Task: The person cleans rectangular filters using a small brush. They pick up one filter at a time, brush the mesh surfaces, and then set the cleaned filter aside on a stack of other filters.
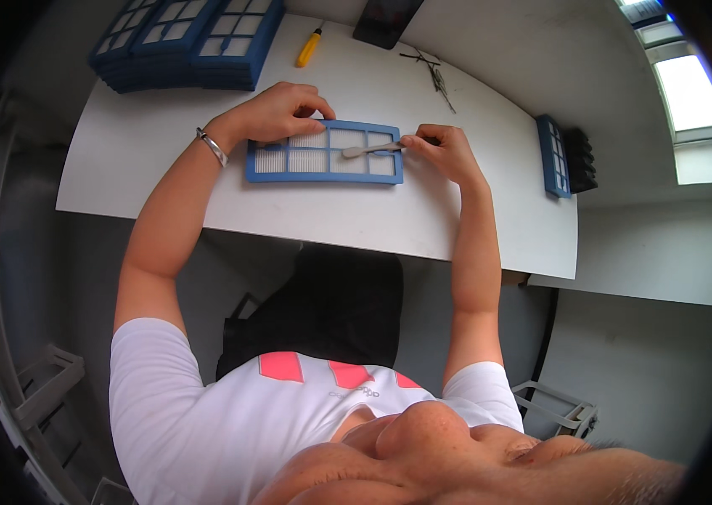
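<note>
A blue-framed pleated air filter (pixel 320 178) with white panels lies flat on the white table in front of me. My left hand (pixel 276 114) grips its far edge near the left end, the thumb resting over the frame and the fingers bent behind it. My right hand (pixel 444 151), at the filter's right end, pinches the end of a slim, pale, toothbrush-like tool (pixel 373 149). The tool's broader rounded head lies over the filter's grid, right of the middle. Whether it has bristles I cannot make out.
Stacks of similar blue filters (pixel 234 46) stand at the far left of the table (pixel 314 215). Toward the back lie a yellow-handled tool (pixel 309 48), a dark flat device (pixel 387 21) and several thin dark strips (pixel 437 78). Another blue filter (pixel 553 156) and dark stacked pieces (pixel 580 160) are at the right edge.
</note>
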The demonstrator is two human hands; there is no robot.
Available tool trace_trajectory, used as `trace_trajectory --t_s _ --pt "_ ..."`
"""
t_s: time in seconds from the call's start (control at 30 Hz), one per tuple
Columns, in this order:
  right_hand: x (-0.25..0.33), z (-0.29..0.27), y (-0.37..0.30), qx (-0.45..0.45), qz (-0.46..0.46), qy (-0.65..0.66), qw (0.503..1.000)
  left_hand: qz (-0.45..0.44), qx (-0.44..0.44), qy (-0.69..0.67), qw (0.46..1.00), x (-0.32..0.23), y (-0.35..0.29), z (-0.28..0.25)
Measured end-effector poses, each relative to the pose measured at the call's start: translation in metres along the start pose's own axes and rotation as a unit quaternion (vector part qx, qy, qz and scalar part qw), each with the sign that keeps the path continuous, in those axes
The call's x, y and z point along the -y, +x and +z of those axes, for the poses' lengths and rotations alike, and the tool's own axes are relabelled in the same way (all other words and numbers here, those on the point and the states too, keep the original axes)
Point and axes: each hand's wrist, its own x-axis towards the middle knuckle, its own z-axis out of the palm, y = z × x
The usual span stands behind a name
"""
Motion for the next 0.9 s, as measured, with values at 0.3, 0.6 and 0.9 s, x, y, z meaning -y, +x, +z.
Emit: trace_trajectory --t_s 0.3,0.6,0.9 --pt "0.022 0.017 -0.005 -0.020 -0.002 -0.057 0.998 0.031 -0.003 0.021 0.999 0.003 0.003 0.004" --pt "0.028 0.006 -0.046 -0.013 0.085 -0.168 0.982 0.040 0.004 0.010 0.999 0.005 0.006 0.005" --pt "0.049 0.017 -0.067 0.003 0.137 -0.264 0.955 0.024 0.001 -0.034 0.999 0.014 0.008 0.008"
